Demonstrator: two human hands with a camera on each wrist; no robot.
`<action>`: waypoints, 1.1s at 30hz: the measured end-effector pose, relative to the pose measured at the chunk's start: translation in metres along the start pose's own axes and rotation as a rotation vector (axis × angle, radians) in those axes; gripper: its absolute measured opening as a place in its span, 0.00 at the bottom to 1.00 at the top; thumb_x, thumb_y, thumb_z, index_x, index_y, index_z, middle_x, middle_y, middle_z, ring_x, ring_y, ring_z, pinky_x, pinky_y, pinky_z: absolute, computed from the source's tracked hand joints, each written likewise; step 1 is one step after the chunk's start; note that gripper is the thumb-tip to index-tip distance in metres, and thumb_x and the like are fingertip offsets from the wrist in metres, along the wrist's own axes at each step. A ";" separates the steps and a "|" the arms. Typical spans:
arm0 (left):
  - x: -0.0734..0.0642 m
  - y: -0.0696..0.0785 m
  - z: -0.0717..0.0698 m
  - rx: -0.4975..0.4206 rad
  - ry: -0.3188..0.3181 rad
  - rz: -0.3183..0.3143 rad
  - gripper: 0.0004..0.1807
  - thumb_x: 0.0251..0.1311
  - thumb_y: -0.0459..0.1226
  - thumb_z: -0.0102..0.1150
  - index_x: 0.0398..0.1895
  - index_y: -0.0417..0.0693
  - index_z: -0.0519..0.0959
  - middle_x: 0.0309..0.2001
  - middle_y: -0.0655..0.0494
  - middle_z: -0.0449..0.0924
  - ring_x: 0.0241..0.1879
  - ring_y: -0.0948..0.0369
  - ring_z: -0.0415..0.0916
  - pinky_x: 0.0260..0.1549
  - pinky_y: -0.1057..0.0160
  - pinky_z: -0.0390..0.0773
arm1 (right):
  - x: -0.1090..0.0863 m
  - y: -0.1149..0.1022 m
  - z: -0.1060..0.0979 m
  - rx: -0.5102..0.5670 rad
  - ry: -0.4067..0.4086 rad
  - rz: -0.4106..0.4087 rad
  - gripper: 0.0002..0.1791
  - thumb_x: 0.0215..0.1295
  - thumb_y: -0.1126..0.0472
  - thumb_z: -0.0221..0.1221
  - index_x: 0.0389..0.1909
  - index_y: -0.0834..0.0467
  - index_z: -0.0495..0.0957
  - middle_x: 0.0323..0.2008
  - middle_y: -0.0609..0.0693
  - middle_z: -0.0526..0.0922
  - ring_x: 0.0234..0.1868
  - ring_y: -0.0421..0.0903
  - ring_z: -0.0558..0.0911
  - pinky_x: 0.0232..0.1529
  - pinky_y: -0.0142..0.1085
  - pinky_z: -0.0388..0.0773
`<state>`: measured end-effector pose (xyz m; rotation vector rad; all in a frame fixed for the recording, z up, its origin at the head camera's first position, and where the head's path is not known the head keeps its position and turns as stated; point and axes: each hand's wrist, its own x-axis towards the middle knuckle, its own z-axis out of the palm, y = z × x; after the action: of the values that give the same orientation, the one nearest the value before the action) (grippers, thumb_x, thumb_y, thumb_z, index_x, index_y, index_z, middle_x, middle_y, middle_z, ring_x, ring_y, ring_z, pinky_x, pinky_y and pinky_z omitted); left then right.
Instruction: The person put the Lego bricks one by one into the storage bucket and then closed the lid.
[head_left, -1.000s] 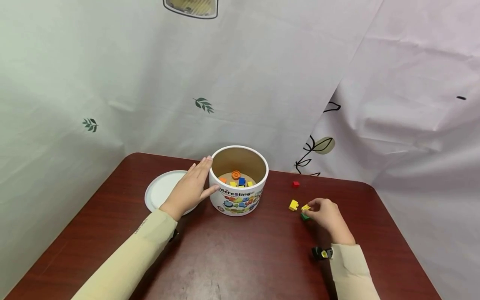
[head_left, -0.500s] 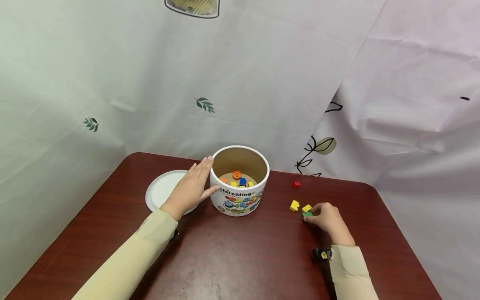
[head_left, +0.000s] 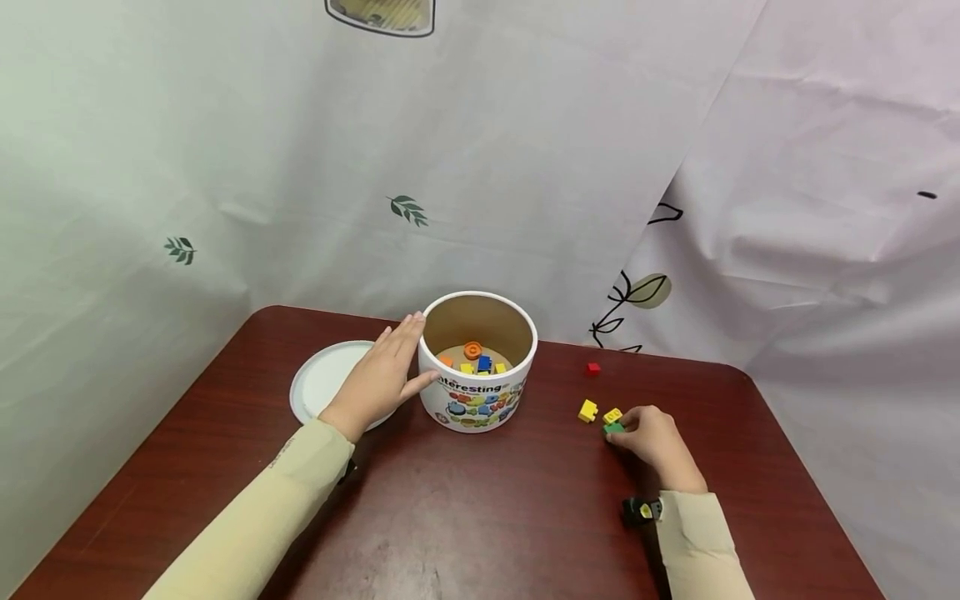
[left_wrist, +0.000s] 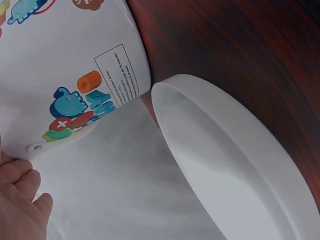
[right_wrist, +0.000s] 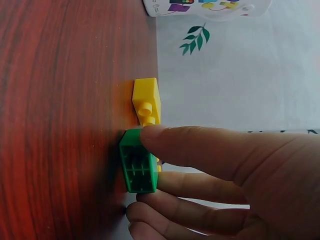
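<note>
My left hand [head_left: 381,375] lies with straight fingers against the left side of a white round bucket [head_left: 471,403]. In the left wrist view its curled-looking fingertips [left_wrist: 30,181] touch the printed wall. With thumb and fingers my right hand [head_left: 658,443] pinches a green building block [head_left: 613,428] at the table; the right wrist view shows the hollow underside of this green block [right_wrist: 139,167]. Just behind it sits a yellow block [head_left: 612,415], mostly hidden in the right wrist view. Another yellow block [head_left: 588,411] lies to the left on its side, studs facing right.
Several blocks and an orange round piece [head_left: 472,350] lie inside the bucket. A white lid [head_left: 322,382] is on the table left of it, partly behind the left hand. A red block [head_left: 592,369] lies farther back on the brown table [head_left: 480,508]. A white printed curtain [head_left: 525,167] hangs behind.
My right hand has let go of the yellow block, which now sits behind the green one, and has moved slightly nearer to grip the green block. The left hand has stayed put.
</note>
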<state>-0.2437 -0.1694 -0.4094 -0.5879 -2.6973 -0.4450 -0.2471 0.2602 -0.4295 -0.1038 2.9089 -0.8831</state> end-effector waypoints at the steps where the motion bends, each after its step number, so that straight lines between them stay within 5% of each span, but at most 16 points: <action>1: 0.000 0.000 0.000 0.001 -0.002 -0.002 0.49 0.68 0.54 0.61 0.79 0.33 0.53 0.78 0.40 0.53 0.78 0.47 0.51 0.76 0.46 0.52 | 0.000 0.000 0.000 0.002 0.002 -0.001 0.15 0.58 0.64 0.71 0.40 0.72 0.84 0.34 0.56 0.84 0.31 0.47 0.78 0.33 0.42 0.80; 17: 0.001 -0.002 0.001 0.018 0.009 0.017 0.49 0.68 0.55 0.61 0.78 0.32 0.54 0.78 0.39 0.54 0.78 0.47 0.52 0.75 0.45 0.53 | -0.002 -0.002 -0.002 0.008 0.024 0.001 0.17 0.58 0.64 0.70 0.42 0.73 0.83 0.34 0.59 0.86 0.33 0.49 0.82 0.36 0.45 0.83; 33: 0.002 -0.001 -0.001 0.033 -0.011 0.009 0.49 0.69 0.55 0.59 0.78 0.32 0.53 0.78 0.39 0.54 0.78 0.47 0.51 0.76 0.46 0.51 | -0.003 -0.023 -0.003 0.089 0.139 -0.106 0.18 0.61 0.63 0.69 0.48 0.70 0.82 0.39 0.60 0.86 0.39 0.53 0.86 0.41 0.47 0.85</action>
<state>-0.2458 -0.1702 -0.4083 -0.5947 -2.7063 -0.3954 -0.2433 0.2429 -0.4143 -0.1992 3.0097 -1.0757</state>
